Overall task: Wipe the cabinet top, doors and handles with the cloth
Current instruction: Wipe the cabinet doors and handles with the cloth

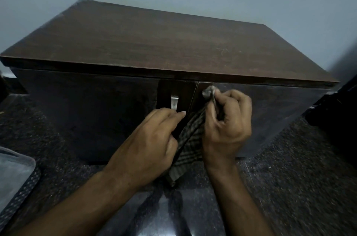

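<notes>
A low dark brown wooden cabinet stands against the wall, its two doors below the top. A metal handle shows on the left door near the centre seam. My right hand is closed around a striped dark cloth and presses its bunched end onto the upper inner part of the right door, where that door's handle is hidden under cloth and fingers. My left hand holds the lower hanging part of the cloth, fingertips just under the visible handle.
The cabinet sits on a dark speckled stone floor. A grey plastic lid or bin with a dotted fabric strip lies at the lower left. A black object stands close by the cabinet's right side. A pale wall is behind.
</notes>
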The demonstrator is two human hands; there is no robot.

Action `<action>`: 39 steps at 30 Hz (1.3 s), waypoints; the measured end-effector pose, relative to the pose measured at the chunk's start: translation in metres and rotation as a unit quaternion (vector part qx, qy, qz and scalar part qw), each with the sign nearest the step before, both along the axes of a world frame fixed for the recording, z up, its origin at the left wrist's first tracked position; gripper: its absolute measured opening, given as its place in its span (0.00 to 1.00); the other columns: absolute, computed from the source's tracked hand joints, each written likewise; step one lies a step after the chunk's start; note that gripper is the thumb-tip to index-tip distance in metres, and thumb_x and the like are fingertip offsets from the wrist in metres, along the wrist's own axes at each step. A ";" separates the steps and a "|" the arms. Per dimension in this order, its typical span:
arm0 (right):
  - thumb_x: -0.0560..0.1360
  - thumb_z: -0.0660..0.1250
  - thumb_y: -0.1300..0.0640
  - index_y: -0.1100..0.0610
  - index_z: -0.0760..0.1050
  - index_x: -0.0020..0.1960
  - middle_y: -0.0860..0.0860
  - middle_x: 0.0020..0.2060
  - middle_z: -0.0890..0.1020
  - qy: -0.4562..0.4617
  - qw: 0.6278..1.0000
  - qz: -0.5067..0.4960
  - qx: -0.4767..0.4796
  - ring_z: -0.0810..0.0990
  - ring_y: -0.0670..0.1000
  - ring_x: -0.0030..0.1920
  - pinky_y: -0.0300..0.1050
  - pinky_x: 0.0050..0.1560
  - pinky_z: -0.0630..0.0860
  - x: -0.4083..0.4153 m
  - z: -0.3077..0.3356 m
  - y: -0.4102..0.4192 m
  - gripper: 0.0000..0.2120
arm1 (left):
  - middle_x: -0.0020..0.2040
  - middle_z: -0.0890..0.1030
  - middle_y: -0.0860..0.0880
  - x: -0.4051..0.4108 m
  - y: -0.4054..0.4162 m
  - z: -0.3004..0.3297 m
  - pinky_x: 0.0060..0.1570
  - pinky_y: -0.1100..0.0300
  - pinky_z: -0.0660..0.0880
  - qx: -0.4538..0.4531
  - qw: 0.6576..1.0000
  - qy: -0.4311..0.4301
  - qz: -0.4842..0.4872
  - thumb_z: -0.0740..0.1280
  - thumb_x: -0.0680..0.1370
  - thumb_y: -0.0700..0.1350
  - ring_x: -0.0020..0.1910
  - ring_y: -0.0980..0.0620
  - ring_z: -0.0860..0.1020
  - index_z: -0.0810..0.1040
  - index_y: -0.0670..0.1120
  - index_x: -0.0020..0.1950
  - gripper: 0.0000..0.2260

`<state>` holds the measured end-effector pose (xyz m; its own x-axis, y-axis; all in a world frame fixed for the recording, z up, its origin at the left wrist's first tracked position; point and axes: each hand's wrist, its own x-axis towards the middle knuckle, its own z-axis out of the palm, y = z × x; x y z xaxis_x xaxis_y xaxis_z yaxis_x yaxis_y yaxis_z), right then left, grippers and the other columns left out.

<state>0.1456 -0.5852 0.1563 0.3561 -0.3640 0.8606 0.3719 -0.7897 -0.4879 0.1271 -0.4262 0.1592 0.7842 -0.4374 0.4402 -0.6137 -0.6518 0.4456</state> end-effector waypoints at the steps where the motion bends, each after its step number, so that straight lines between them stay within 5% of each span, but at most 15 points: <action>1: 0.74 0.70 0.73 0.69 0.81 0.46 0.61 0.45 0.78 0.006 1.000 -0.004 0.004 0.73 0.43 0.47 0.34 0.47 0.75 -0.002 -0.004 -0.002 0.02 | 0.60 0.74 0.52 0.000 0.000 0.001 0.64 0.74 0.64 -0.001 1.000 -0.001 -0.001 0.61 0.75 0.39 0.61 0.58 0.72 0.74 0.41 0.70 0.22; 5: 0.74 0.71 0.72 0.68 0.80 0.43 0.61 0.43 0.77 -0.004 0.999 0.002 0.047 0.72 0.35 0.45 0.27 0.46 0.71 0.000 0.005 -0.008 0.02 | 0.61 0.74 0.51 -0.001 -0.004 0.001 0.65 0.69 0.67 0.005 1.000 -0.001 -0.023 0.62 0.75 0.37 0.62 0.57 0.72 0.72 0.41 0.72 0.24; 10: 0.73 0.71 0.73 0.68 0.79 0.42 0.60 0.42 0.77 0.014 0.997 -0.035 0.063 0.72 0.38 0.44 0.25 0.48 0.69 -0.002 -0.008 -0.016 0.03 | 0.63 0.72 0.52 -0.004 -0.010 0.002 0.64 0.70 0.66 0.019 0.999 0.007 -0.043 0.66 0.74 0.36 0.64 0.58 0.70 0.68 0.42 0.74 0.28; 15: 0.71 0.73 0.73 0.66 0.79 0.41 0.57 0.43 0.79 0.061 0.990 -0.011 0.129 0.80 0.48 0.43 0.29 0.45 0.74 -0.008 -0.023 -0.016 0.06 | 0.65 0.69 0.53 -0.006 -0.014 -0.001 0.64 0.74 0.63 0.040 0.998 0.004 -0.043 0.64 0.75 0.39 0.67 0.61 0.67 0.65 0.43 0.76 0.29; 23: 0.72 0.74 0.71 0.66 0.79 0.41 0.56 0.43 0.79 0.037 0.993 -0.032 0.106 0.78 0.43 0.44 0.32 0.45 0.76 -0.003 -0.015 -0.017 0.04 | 0.67 0.69 0.53 -0.004 -0.017 -0.007 0.63 0.67 0.68 0.048 0.998 0.011 -0.034 0.65 0.75 0.39 0.68 0.59 0.67 0.63 0.44 0.78 0.30; 27: 0.72 0.74 0.70 0.64 0.82 0.44 0.53 0.45 0.80 0.086 0.988 0.002 0.130 0.81 0.46 0.45 0.42 0.44 0.81 -0.012 -0.037 -0.012 0.04 | 0.66 0.69 0.53 -0.003 -0.020 -0.004 0.62 0.68 0.68 0.044 0.999 0.004 -0.028 0.64 0.75 0.40 0.67 0.59 0.67 0.64 0.44 0.77 0.29; 31: 0.73 0.72 0.72 0.67 0.83 0.49 0.58 0.45 0.81 0.043 0.993 0.002 0.107 0.79 0.41 0.47 0.29 0.47 0.74 -0.009 -0.012 -0.010 0.05 | 0.66 0.70 0.53 -0.003 -0.020 -0.006 0.62 0.70 0.66 0.049 0.998 0.012 -0.025 0.65 0.75 0.39 0.67 0.59 0.67 0.65 0.43 0.77 0.29; 36: 0.75 0.70 0.72 0.69 0.81 0.55 0.60 0.49 0.81 0.024 0.996 -0.030 0.083 0.81 0.51 0.51 0.35 0.56 0.75 -0.021 -0.017 -0.009 0.10 | 0.66 0.70 0.53 -0.002 -0.020 -0.007 0.63 0.72 0.64 0.047 0.999 0.013 -0.024 0.65 0.75 0.39 0.67 0.60 0.67 0.65 0.43 0.77 0.29; 39: 0.75 0.72 0.71 0.70 0.80 0.58 0.60 0.50 0.79 0.019 0.997 -0.005 0.071 0.79 0.47 0.53 0.33 0.56 0.75 -0.017 -0.018 -0.003 0.11 | 0.66 0.70 0.52 -0.001 -0.020 -0.008 0.63 0.68 0.68 0.047 0.999 0.007 -0.025 0.64 0.75 0.39 0.67 0.58 0.68 0.65 0.43 0.76 0.29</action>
